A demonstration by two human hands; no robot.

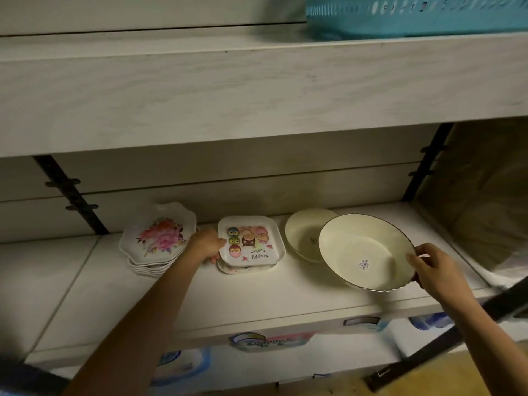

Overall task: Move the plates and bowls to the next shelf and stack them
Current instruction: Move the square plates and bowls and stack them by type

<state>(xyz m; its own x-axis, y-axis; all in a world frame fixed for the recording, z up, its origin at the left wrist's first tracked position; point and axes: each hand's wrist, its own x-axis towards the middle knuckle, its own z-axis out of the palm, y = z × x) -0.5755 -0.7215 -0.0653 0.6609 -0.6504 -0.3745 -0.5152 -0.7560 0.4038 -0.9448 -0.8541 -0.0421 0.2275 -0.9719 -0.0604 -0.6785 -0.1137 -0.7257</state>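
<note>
On the pale shelf (257,298) sits a stack of scalloped flower plates (158,238) at the left. Beside it is a small stack of square cartoon plates (251,244); my left hand (207,245) grips the left edge of the top one. To the right a cream bowl (304,234) rests on the shelf. A larger cream bowl (363,250) with a dark rim and a price sticker is tilted in front of it, and my right hand (428,267) grips its right rim.
A thick shelf board (257,90) hangs overhead with a turquoise basket (414,15) on it. Black uprights (71,195) stand at the back. Packaged goods (271,342) fill the shelf below. A brown side panel (485,195) closes the right end.
</note>
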